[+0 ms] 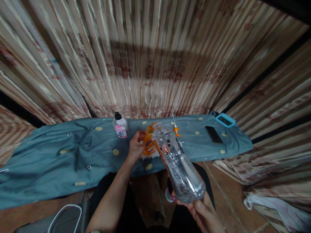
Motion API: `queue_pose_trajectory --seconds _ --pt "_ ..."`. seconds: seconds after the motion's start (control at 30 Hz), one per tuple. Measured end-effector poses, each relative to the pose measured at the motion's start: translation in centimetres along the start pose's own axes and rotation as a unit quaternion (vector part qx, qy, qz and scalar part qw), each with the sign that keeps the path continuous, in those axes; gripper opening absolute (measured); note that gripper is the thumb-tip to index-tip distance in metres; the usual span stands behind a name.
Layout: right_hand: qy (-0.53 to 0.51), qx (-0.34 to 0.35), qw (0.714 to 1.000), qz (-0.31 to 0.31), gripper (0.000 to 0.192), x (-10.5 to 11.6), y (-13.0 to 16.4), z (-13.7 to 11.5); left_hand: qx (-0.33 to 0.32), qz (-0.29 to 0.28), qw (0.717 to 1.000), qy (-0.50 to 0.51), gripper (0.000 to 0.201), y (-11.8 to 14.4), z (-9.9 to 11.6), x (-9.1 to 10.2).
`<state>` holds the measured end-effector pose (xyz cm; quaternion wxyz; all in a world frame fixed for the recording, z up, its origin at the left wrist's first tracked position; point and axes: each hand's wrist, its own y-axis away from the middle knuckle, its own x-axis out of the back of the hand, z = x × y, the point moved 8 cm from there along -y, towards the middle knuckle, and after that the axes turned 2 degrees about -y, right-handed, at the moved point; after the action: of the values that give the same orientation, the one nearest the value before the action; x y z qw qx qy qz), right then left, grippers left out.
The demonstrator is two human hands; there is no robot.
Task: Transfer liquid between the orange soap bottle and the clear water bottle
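Two hands at work: our right hand grips the base of a clear plastic bottle, tilted so its mouth points down toward an orange cup. Our left hand closes on that cup, steadying it on the blue cloth. We judge the step to be pouring. Next move calls for holding the mouth over the cup's rim. A small capped bottle stands near.

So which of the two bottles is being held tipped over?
The large clear bottle, gripped at its base by the right hand and tilted toward the orange item. The small black-capped bottle stands upright on the blue cloth, untouched.
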<state>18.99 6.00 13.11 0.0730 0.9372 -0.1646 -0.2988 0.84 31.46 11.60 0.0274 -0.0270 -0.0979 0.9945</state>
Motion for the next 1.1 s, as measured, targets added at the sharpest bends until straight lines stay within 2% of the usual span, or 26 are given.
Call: queue_pose_trajectory --seconds 0.33,0.63,0.93,1.1 --pt "-0.006 -0.006 1.0 0.02 0.05 0.5 0.1 0.2 0.014 0.0 1.0 -0.013 0.047 -0.2 -0.2 0.1" --pt "0.005 -0.003 1.0 -0.006 0.045 -0.1 0.1 -0.1 0.006 -0.011 1.0 -0.016 0.05 -0.2 -0.5 0.1" --pt "-0.016 0.001 1.0 -0.001 0.045 0.3 0.1 0.2 0.05 -0.011 0.999 0.012 0.072 -0.1 -1.0 -0.1" --pt "-0.019 0.001 1.0 0.004 0.043 0.0 0.2 -0.1 0.053 -0.015 0.998 0.008 0.076 -0.2 -1.2 0.0"
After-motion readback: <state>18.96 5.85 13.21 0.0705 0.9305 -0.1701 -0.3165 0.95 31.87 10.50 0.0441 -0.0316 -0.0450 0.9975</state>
